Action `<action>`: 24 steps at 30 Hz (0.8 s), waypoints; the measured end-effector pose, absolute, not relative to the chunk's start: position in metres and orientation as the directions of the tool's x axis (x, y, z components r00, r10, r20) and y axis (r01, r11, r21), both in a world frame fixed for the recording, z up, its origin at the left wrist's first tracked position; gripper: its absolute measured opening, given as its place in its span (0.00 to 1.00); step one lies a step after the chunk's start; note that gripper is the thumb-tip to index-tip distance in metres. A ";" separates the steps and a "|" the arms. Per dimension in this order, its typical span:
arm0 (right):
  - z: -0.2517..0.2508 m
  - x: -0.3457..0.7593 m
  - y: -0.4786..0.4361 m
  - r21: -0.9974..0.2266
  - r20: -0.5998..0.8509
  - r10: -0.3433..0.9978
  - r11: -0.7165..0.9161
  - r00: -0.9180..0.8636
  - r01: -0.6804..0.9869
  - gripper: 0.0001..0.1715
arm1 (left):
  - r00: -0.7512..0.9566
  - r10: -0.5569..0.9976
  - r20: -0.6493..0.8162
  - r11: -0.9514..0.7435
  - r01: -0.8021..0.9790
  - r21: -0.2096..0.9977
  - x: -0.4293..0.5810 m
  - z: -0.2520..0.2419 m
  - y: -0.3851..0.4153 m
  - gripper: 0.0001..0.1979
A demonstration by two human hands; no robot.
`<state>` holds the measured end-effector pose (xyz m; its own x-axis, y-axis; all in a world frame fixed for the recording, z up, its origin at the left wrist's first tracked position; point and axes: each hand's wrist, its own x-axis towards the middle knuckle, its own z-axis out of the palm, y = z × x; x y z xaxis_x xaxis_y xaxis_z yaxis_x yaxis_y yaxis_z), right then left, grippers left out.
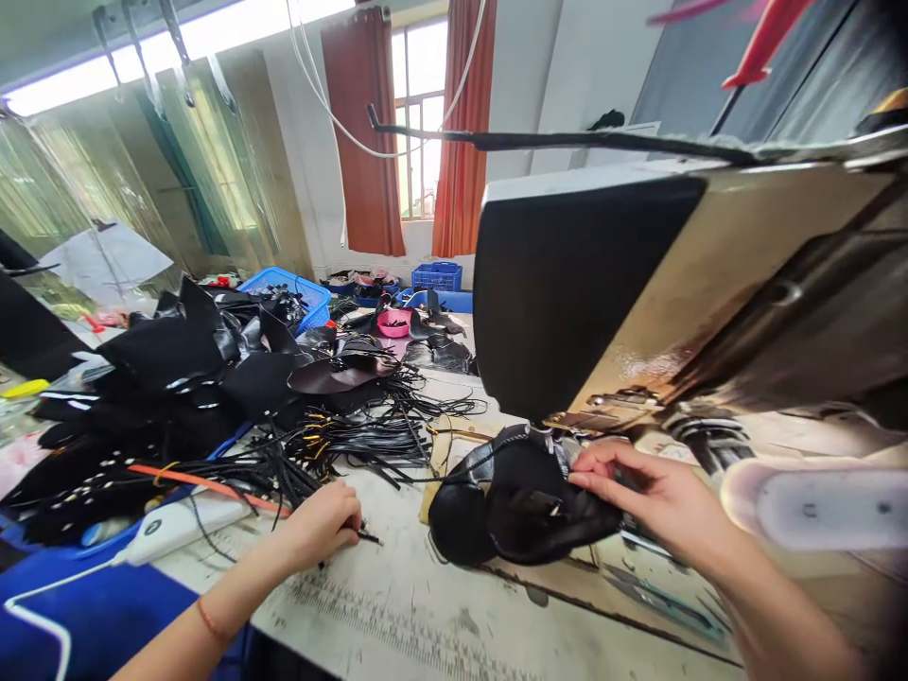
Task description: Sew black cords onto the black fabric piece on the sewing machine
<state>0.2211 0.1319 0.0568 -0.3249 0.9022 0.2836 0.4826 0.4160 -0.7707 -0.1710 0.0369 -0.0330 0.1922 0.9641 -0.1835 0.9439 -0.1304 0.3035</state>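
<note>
My right hand [642,482] pinches the upper right edge of a black rounded piece [525,501] with shiny trim. That piece lies under the head of the sewing machine [624,284], partly hidden by my fingers. Its exact kind I cannot make out. To the left, my left hand [330,520] is closed just above the table, with the end of a black cord [370,537] poking out past its fingers. Behind it spreads a bundle of black cords [369,435], some with yellow ends.
A large heap of black pieces [177,350] rises at the left, beside a blue basket [316,298]. A white power strip [188,525] and an orange strip [205,482] lie near my left forearm. Ruler marks [397,624] run along the table's front. A lit lamp [815,506] is at the right.
</note>
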 end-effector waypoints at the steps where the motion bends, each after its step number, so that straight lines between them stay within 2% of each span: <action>1: 0.055 0.222 0.133 -0.788 0.272 0.899 0.413 -0.343 0.457 0.28 | 0.198 0.966 -0.167 -0.137 0.938 0.318 -0.171 -0.033 0.037 0.04; 4: 0.049 0.225 0.135 -0.810 0.281 0.880 0.431 -0.383 0.398 0.23 | 0.221 0.973 -0.066 -0.181 0.908 0.379 -0.170 -0.021 0.041 0.03; 7: 0.045 0.226 0.134 -0.813 0.308 0.855 0.464 -0.418 0.351 0.20 | 0.236 0.964 0.125 -0.266 0.858 0.440 -0.156 0.008 0.054 0.07; 9: 0.044 0.226 0.132 -0.808 0.332 0.842 0.487 -0.426 0.332 0.20 | 0.276 0.905 0.325 -0.408 0.779 0.475 -0.134 0.032 0.068 0.10; 11: 0.044 0.225 0.130 -0.793 0.355 0.837 0.506 -0.417 0.340 0.21 | 0.329 0.778 0.535 -0.604 0.628 0.492 -0.102 0.054 0.084 0.10; 13: 0.043 0.226 0.128 -0.770 0.370 0.837 0.519 -0.402 0.371 0.21 | 0.373 0.685 0.626 -0.720 0.477 0.504 -0.066 0.069 0.100 0.07; 16: 0.039 0.231 0.126 -0.729 0.394 0.834 0.540 -0.386 0.421 0.18 | 0.439 0.677 0.590 -0.736 0.390 0.554 -0.024 0.076 0.122 0.05; 20: 0.024 0.241 0.127 -0.621 0.395 0.807 0.587 -0.439 0.519 0.13 | 0.523 0.690 0.501 -0.715 0.381 0.587 -0.004 0.071 0.134 0.06; 24: 0.005 0.248 0.133 -0.550 0.386 0.794 0.607 -0.470 0.574 0.12 | 0.479 0.765 0.431 -0.635 0.442 0.634 -0.009 0.065 0.133 0.06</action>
